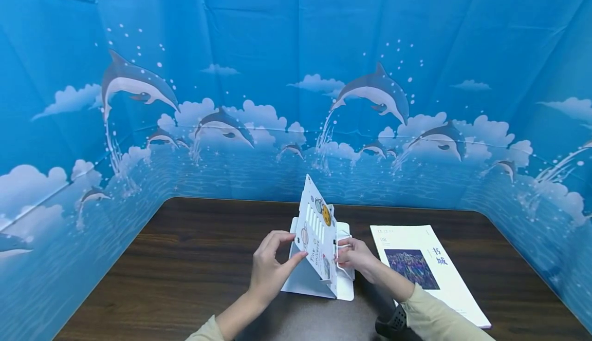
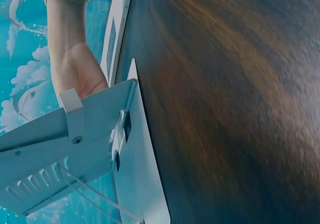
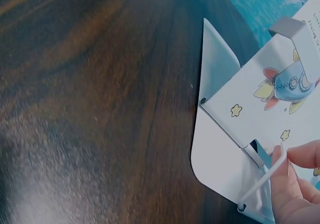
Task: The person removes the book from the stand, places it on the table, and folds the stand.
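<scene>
A white metal book stand with cartoon planets and "Tiny universe" lettering stands on the table, its panel tilted up from a flat base. At the panel's left edge my left hand holds on, thumb in front of the printed face and fingertips at the edge. On the stand's other side my right hand pinches a white wire prop between thumb and fingers. The prop's lower end meets the base. A bent clip sits on the panel edge. The left hand is out of sight in the left wrist view.
A white-covered book with a dark picture lies flat to the right, close to my right forearm. Dark wood-grain table surrounds the stand. A blue dolphin-print curtain rises behind the table and along both sides.
</scene>
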`<state>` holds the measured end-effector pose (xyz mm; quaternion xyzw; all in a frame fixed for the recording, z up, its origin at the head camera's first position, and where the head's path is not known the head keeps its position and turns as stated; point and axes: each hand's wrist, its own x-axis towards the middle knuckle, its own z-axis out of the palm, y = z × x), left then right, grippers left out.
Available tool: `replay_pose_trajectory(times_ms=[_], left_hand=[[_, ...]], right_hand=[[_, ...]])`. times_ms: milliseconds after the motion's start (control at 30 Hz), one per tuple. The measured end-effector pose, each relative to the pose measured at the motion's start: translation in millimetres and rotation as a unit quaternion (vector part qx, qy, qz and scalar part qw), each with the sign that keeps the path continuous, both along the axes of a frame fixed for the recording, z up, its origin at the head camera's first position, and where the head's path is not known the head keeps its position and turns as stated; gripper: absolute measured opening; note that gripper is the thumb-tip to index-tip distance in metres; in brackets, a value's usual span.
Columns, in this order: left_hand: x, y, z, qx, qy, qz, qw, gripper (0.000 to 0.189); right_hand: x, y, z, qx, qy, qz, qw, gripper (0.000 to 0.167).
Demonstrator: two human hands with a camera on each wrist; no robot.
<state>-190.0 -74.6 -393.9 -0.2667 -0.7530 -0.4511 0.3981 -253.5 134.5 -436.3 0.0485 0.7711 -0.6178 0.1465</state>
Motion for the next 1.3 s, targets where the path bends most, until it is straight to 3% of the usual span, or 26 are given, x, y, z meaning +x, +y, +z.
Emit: replay_pose_trajectory(times_ms=[200, 500, 733, 833, 967, 1067, 1167, 1300], left_hand=[[-0.4, 4.7, -0.1, 0.015, 0.014, -0.018, 0.9996, 0.035], [0.0, 8.4, -1.1, 0.006, 0.01, -0.018, 0.9998, 0.036], [-0.4, 4.2, 1.4, -0.001, 0.008, -0.041, 0.9991, 0.039], [-2.0, -2.1, 2.8, -0.006, -0.01, -0.052, 0.9986, 0.041], [-5.6, -15.4, 2.0, -0.01, -0.069, -0.06, 0.9957, 0.041], [-11.6, -27.6, -3.0, -0.02, -0.129, -0.053, 0.99, 0.041], [-19.9, -40.1, -12.0, -0.031, -0.207, -0.039, 0.977, 0.038], [-31.4, -54.9, -26.5, -0.054, -0.307, -0.033, 0.9496, 0.035]], right_hand=[[-1.9, 2.8, 0.3, 0.0, 0.003, -0.001, 1.0, 0.043], [-4.1, 7.2, 0.2, 0.009, -0.001, -0.001, 1.0, 0.044], [0.5, 7.9, 8.7, 0.052, 0.008, 0.018, 0.9985, 0.046], [2.9, 7.8, 15.4, 0.087, 0.029, 0.023, 0.9955, 0.047], [5.0, 6.1, 24.2, 0.117, 0.084, 0.023, 0.9894, 0.049], [7.7, 3.1, 31.7, 0.102, 0.13, 0.033, 0.9857, 0.045], [12.7, -0.9, 39.7, 0.085, 0.174, 0.066, 0.9789, 0.043], [22.1, -7.3, 46.7, 0.076, 0.227, 0.118, 0.9637, 0.047]])
